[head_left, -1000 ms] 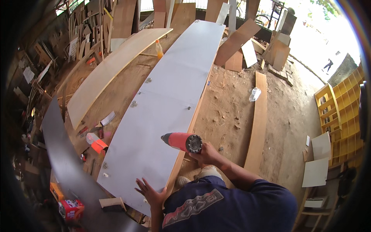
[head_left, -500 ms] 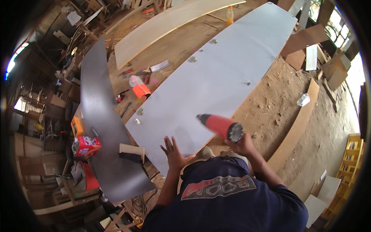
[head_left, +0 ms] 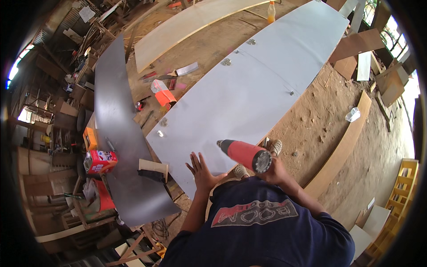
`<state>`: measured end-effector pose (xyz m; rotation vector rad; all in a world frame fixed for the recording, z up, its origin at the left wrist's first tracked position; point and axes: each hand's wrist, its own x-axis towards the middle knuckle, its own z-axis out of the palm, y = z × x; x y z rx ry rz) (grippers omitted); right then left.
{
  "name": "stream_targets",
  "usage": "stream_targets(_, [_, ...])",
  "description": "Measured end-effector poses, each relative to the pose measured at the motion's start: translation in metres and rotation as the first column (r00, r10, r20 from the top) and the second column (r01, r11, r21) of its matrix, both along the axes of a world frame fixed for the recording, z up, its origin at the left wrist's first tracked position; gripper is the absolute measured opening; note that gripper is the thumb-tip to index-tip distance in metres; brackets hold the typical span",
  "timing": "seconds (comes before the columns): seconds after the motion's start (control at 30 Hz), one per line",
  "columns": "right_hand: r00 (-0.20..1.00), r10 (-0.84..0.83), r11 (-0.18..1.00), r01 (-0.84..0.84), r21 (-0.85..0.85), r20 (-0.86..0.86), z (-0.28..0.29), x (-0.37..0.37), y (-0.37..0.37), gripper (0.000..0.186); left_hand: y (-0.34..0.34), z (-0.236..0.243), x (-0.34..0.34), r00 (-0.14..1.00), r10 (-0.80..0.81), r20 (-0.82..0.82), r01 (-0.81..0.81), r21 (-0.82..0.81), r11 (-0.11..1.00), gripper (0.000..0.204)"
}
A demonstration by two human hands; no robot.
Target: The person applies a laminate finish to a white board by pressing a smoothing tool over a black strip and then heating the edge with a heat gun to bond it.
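My right hand grips a red and black power drill from behind, at the near edge of a long pale grey panel. The drill's dark nose points up and left over the panel; its handle is hidden beneath the body. My left hand lies spread on the panel's near left part, fingers apart, holding nothing. Small metal pieces sit along the panel's far edge, too small to name. A small white piece is near its left corner.
A dark glossy sheet stretches along the left, bearing a red tin. Beyond the panel are an orange and white packet, a long pale board and a bottle. A curved brown strip lies right on the dirt floor.
The drill has moved slightly left and down in view, with my right hand still around it. My left hand stays spread on the panel. The view has shifted a little.
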<state>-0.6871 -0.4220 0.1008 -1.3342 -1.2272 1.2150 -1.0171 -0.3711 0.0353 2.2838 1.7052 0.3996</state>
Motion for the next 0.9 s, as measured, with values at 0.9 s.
stream_targets(0.9, [0.947, 0.155, 0.981, -0.181, 0.069, 0.282, 0.041, -0.008, 0.007, 0.053, -0.007, 0.001, 0.001, 0.999, 0.051, 0.011, -0.051, 0.018, 0.999, 0.157])
